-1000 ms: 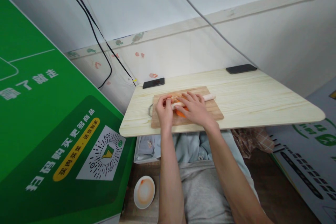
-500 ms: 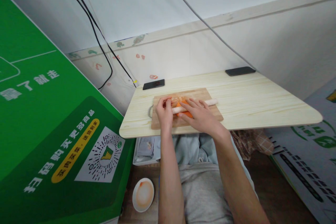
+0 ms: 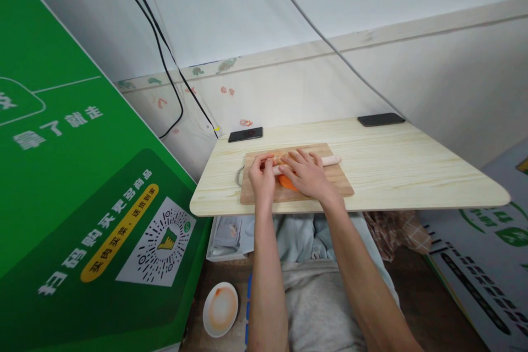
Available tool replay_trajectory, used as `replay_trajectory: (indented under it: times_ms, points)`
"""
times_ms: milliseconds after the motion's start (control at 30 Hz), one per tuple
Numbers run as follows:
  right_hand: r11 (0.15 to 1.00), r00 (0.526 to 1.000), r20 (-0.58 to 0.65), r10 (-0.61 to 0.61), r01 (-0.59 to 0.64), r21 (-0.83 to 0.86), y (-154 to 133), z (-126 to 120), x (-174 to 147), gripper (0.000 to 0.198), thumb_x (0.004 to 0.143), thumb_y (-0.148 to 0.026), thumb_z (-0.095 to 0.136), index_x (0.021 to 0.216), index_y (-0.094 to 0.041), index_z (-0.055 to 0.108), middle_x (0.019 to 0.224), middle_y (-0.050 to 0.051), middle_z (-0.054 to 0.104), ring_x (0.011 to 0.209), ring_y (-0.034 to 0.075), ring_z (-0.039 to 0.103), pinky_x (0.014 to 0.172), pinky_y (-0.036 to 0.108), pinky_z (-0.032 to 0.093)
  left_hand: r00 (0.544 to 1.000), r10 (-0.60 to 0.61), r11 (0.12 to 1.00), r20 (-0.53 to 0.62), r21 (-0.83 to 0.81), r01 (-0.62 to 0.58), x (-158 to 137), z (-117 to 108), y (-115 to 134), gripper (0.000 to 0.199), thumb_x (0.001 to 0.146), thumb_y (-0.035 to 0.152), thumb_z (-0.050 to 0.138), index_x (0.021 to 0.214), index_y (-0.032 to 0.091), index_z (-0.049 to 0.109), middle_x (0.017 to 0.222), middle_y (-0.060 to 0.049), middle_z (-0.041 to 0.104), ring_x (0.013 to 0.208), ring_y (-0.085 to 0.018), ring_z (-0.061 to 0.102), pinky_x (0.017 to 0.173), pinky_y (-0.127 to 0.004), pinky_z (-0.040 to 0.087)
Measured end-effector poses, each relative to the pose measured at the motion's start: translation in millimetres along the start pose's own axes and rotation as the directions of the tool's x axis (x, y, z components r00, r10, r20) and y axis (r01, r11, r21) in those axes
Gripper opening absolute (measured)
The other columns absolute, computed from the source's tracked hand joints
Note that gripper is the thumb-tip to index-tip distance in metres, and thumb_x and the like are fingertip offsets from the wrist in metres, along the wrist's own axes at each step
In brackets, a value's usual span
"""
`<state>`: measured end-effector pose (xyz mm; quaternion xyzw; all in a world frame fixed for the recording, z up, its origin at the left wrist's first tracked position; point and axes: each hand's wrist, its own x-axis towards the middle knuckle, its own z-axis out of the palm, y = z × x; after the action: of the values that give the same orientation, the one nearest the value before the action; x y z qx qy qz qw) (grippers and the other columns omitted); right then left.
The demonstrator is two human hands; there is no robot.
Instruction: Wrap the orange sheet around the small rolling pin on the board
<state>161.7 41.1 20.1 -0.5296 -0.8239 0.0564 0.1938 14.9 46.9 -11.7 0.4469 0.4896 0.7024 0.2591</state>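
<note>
A pale wooden rolling pin (image 3: 330,160) lies across a wooden cutting board (image 3: 342,182), over a flat orange piece that looks like dough (image 3: 287,182). Orange shows on the near side of the pin, under my right palm. My left hand (image 3: 262,177) is curled at the pin's left end, its thumb and fingers closed around it; the fingertips are partly hidden. Flat across the pin's middle rests my right hand (image 3: 305,171), fingers spread and stretched forward. Beyond the pin, between the hands, a shiny translucent patch (image 3: 281,158) shows on the board.
The board lies on a light wood-grain table (image 3: 412,170), its metal handle (image 3: 239,176) at the left. Two dark phones (image 3: 246,135) (image 3: 381,119) lie along the back edge by the wall. Below stand a stained white bowl (image 3: 220,309) and an open white box (image 3: 230,236).
The rolling pin has rolled away from me over the orange piece, baring more of its near side. My right hand has gone forward with it. The whole view has shifted slightly.
</note>
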Motion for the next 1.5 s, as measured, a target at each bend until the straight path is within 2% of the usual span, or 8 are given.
replay_trajectory:
  times_ms: [167,400,733,933,1067,1200,1333,1500]
  points:
    - [0.999,0.999,-0.017,-0.033,0.033,0.023,-2.0,-2.1,-8.9,0.054,0.118,-0.048,0.037,0.158,-0.028,0.067,0.169,0.013,0.061,0.166,0.035,0.041,0.133,0.066,0.029,1.000,-0.005,1.000,-0.005,0.006,0.005,0.2,0.0,-0.6,0.015,0.093,0.024,0.062,0.093,0.020,0.076,0.089,-0.004,0.078,0.084,-0.019,0.073,0.082,-0.030,0.059]
    - [0.998,0.996,0.069,-0.054,0.052,0.031,-0.9,-17.4,-41.1,0.064,0.115,-0.055,0.043,0.169,-0.022,0.055,0.173,0.016,0.056,0.167,0.036,0.040,0.136,0.065,0.026,1.000,-0.001,1.000,-0.001,-0.010,0.001,-0.6,-1.2,-2.1,0.016,0.095,0.026,0.063,0.093,0.020,0.077,0.094,-0.005,0.078,0.088,-0.019,0.073,0.084,-0.030,0.060]
    - [0.996,0.996,-0.041,-0.074,0.076,0.039,8.1,3.5,-9.8,0.053,0.114,-0.045,0.045,0.160,-0.027,0.065,0.166,0.013,0.064,0.163,0.034,0.046,0.134,0.067,0.024,1.000,-0.009,1.000,-0.011,-0.013,0.008,2.7,-0.2,-5.9,0.015,0.095,0.024,0.062,0.093,0.021,0.077,0.092,-0.004,0.079,0.085,-0.019,0.073,0.085,-0.031,0.060]
    - [0.990,0.992,0.065,-0.112,0.106,0.094,12.5,-15.6,-27.1,0.055,0.114,-0.050,0.048,0.158,-0.023,0.067,0.168,0.014,0.061,0.164,0.034,0.047,0.136,0.065,0.026,1.000,-0.003,1.000,-0.003,-0.021,0.003,1.8,-1.3,-7.3,0.016,0.096,0.025,0.062,0.095,0.021,0.077,0.095,-0.005,0.079,0.086,-0.019,0.074,0.086,-0.031,0.060]
    - [0.974,0.981,0.105,-0.165,0.146,0.173,17.6,-29.8,-41.2,0.060,0.114,-0.059,0.045,0.162,-0.029,0.063,0.167,0.012,0.063,0.163,0.032,0.048,0.136,0.064,0.029,1.000,0.010,1.000,0.003,-0.020,-0.010,0.2,-1.8,-5.1,0.016,0.096,0.025,0.062,0.094,0.021,0.077,0.091,-0.004,0.078,0.084,-0.018,0.073,0.087,-0.031,0.060]
    - [0.976,0.977,0.131,-0.167,0.145,0.162,20.2,-25.4,-40.4,0.065,0.114,-0.060,0.045,0.168,-0.027,0.057,0.173,0.014,0.056,0.167,0.033,0.042,0.138,0.066,0.024,1.000,0.002,1.000,0.004,-0.010,-0.002,0.0,-1.8,-4.5,0.016,0.096,0.026,0.062,0.094,0.021,0.077,0.094,-0.004,0.079,0.087,-0.019,0.073,0.087,-0.031,0.060]
    - [0.990,0.989,0.076,-0.124,0.119,0.074,15.8,-8.0,-26.7,0.064,0.113,-0.058,0.048,0.170,-0.029,0.054,0.179,0.012,0.048,0.171,0.033,0.033,0.139,0.066,0.017,1.000,-0.007,1.000,0.001,-0.023,0.007,0.9,-1.2,-5.0,0.016,0.095,0.025,0.063,0.093,0.020,0.078,0.095,-0.005,0.080,0.088,-0.020,0.074,0.086,-0.031,0.060]
    - [0.999,0.996,-0.067,-0.051,0.052,0.003,3.1,7.2,-10.7,0.054,0.114,-0.050,0.051,0.161,-0.027,0.065,0.171,0.012,0.058,0.170,0.034,0.035,0.138,0.064,0.019,1.000,0.008,1.000,-0.002,-0.010,-0.008,1.8,-1.2,-4.9,0.015,0.094,0.023,0.063,0.092,0.020,0.077,0.092,-0.005,0.080,0.087,-0.020,0.074,0.085,-0.032,0.057]
